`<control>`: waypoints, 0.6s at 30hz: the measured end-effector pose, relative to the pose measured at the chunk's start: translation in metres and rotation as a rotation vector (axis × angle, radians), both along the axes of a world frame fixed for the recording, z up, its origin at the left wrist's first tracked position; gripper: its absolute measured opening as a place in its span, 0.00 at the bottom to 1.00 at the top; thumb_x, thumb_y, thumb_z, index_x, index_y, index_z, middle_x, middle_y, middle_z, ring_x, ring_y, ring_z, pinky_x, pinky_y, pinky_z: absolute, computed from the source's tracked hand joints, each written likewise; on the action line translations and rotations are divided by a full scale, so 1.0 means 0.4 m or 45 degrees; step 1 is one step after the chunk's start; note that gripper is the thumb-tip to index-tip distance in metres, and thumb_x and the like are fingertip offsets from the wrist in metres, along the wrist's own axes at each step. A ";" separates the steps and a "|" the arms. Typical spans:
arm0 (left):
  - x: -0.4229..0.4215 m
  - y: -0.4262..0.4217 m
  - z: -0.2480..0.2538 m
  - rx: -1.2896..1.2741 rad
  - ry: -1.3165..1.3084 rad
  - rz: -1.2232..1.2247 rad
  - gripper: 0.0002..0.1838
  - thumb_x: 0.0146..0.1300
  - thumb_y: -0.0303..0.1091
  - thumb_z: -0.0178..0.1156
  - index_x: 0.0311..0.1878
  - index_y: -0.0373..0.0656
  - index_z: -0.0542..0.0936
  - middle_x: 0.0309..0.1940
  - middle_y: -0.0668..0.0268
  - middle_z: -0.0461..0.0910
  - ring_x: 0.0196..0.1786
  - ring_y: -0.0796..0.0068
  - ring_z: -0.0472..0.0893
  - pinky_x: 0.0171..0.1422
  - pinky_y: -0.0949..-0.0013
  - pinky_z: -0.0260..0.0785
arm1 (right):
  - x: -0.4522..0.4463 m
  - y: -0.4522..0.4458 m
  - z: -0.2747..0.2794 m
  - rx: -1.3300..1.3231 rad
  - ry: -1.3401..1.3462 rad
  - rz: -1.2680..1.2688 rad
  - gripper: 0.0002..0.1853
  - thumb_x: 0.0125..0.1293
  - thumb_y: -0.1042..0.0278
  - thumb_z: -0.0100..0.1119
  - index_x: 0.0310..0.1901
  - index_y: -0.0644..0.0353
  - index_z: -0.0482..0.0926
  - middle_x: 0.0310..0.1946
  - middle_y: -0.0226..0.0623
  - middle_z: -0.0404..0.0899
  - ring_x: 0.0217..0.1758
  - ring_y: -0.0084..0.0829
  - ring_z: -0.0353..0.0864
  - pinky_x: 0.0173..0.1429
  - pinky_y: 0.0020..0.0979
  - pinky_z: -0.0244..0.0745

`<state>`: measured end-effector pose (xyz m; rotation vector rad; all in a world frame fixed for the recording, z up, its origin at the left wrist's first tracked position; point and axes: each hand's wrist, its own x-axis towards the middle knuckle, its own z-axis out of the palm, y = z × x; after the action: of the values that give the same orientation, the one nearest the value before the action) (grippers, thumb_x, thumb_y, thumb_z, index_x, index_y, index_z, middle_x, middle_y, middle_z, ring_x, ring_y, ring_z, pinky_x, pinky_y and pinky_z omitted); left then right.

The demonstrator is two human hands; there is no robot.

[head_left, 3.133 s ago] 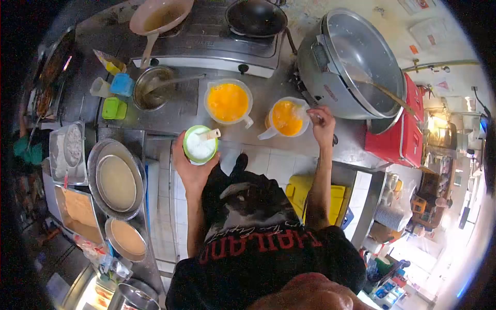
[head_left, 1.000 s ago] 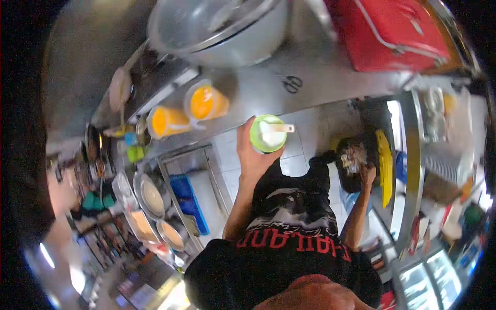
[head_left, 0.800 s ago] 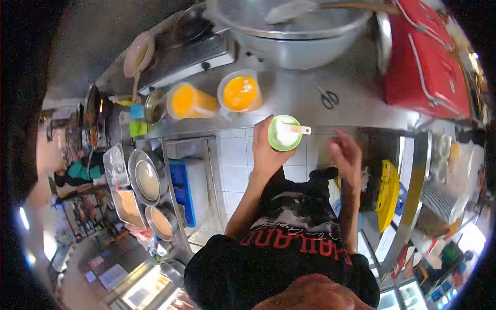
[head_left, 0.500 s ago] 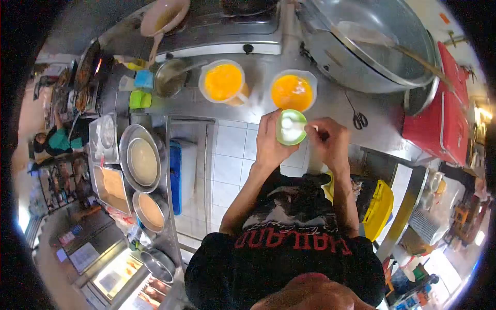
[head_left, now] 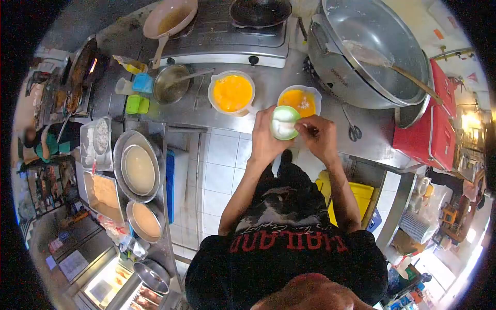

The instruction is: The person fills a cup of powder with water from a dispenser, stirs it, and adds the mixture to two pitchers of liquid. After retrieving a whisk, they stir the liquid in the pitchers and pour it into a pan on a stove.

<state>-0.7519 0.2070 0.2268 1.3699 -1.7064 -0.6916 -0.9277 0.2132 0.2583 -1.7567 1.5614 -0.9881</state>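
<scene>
My left hand (head_left: 266, 137) is wrapped round a green tub (head_left: 281, 114) of white powder, held at the counter's front edge. The fingers of my right hand (head_left: 319, 135) are pinched at the tub's right rim, on the handle of a scoop whose bowl lies in the powder (head_left: 285, 129). Just behind the tub stands a clear jug of orange-yellow liquid (head_left: 299, 101) with pale bits on top, partly covered by the tub. A second jug of yellow liquid (head_left: 232, 93) is to its left.
Scissors (head_left: 353, 129) lie right of the jugs. Behind are a stove (head_left: 222, 57), a large metal pot (head_left: 336, 77) and a red cooler (head_left: 426, 139). A small pot (head_left: 170, 95) and green box (head_left: 137, 104) sit left. Trays and bowls (head_left: 123, 168) line the left counter, where a person (head_left: 47, 144) stands farther off.
My right hand has come up from the bin area on the right to the scoop in the tub. The tub has tipped toward the right-hand jug, and the view has swung back left.
</scene>
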 end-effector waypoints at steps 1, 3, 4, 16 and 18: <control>-0.003 -0.005 -0.003 -0.026 -0.020 0.001 0.45 0.35 0.33 0.80 0.61 0.39 0.71 0.53 0.52 0.75 0.57 0.49 0.76 0.61 0.55 0.72 | -0.015 -0.002 0.004 0.025 0.025 0.053 0.05 0.56 0.78 0.68 0.36 0.64 0.85 0.30 0.44 0.86 0.29 0.28 0.85 0.35 0.29 0.78; -0.014 -0.003 -0.006 -0.032 -0.019 0.014 0.44 0.36 0.33 0.79 0.61 0.39 0.71 0.53 0.51 0.75 0.57 0.49 0.76 0.61 0.55 0.72 | -0.048 -0.009 0.016 0.055 -0.044 0.008 0.05 0.55 0.77 0.68 0.35 0.64 0.85 0.29 0.43 0.86 0.29 0.29 0.85 0.35 0.29 0.77; -0.024 0.003 -0.005 -0.008 0.002 0.023 0.44 0.36 0.33 0.79 0.61 0.39 0.71 0.53 0.51 0.75 0.57 0.49 0.76 0.60 0.55 0.72 | -0.057 -0.018 0.023 0.034 -0.029 -0.025 0.05 0.55 0.77 0.68 0.35 0.63 0.85 0.29 0.43 0.85 0.28 0.30 0.85 0.34 0.29 0.77; -0.114 -0.024 -0.001 -0.071 0.044 0.060 0.44 0.33 0.29 0.77 0.60 0.38 0.72 0.49 0.52 0.76 0.52 0.48 0.78 0.56 0.55 0.74 | -0.155 -0.064 -0.012 0.040 -0.070 0.101 0.07 0.56 0.75 0.69 0.36 0.63 0.86 0.27 0.42 0.85 0.25 0.29 0.83 0.32 0.30 0.76; -0.130 -0.032 -0.001 -0.066 0.005 0.070 0.44 0.33 0.30 0.78 0.60 0.38 0.72 0.49 0.51 0.76 0.53 0.48 0.78 0.56 0.55 0.74 | -0.174 -0.078 -0.013 0.051 -0.049 0.085 0.06 0.56 0.74 0.69 0.36 0.63 0.86 0.25 0.41 0.85 0.24 0.27 0.82 0.32 0.30 0.76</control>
<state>-0.8039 0.1942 0.2264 1.3735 -1.6656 -0.6146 -0.9972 0.1821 0.2532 -1.7412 1.4788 -0.9464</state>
